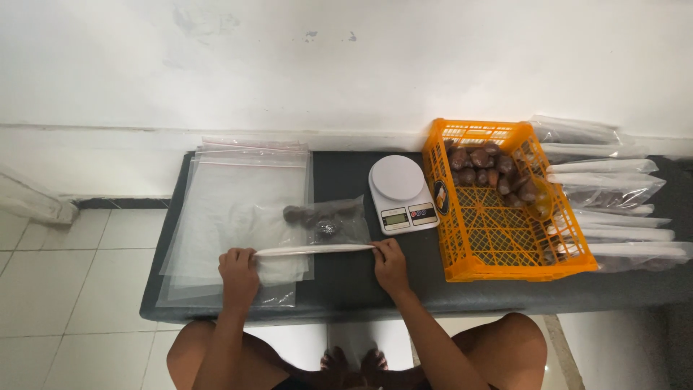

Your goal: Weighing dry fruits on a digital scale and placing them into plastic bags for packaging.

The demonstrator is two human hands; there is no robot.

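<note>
So the person's got a clear zip bag [317,235] stretched out between both hands, and the thing that matters is how it lies: the sealed strip at its mouth runs pretty much straight left-right, 9 to 3 o'clock, along the near part of the dark surface [346,289]. The left hand [238,271] is pinched shut on the 9 o'clock end of that strip, the right hand [390,263] pinched shut on the 3 o'clock end, so neither is really nearer, they split it evenly. The bag's body with the brown fruits [317,220] bunched inside sits toward 12 o'clock from the hands, away from the person.

It rests partly on a stack of empty clear bags [238,195] at 9 o'clock. The white kitchen scale [401,191] is just past the right hand around 1 o'clock, and the orange crate [505,202] with more fruits is at 3 o'clock, near the scale.
</note>
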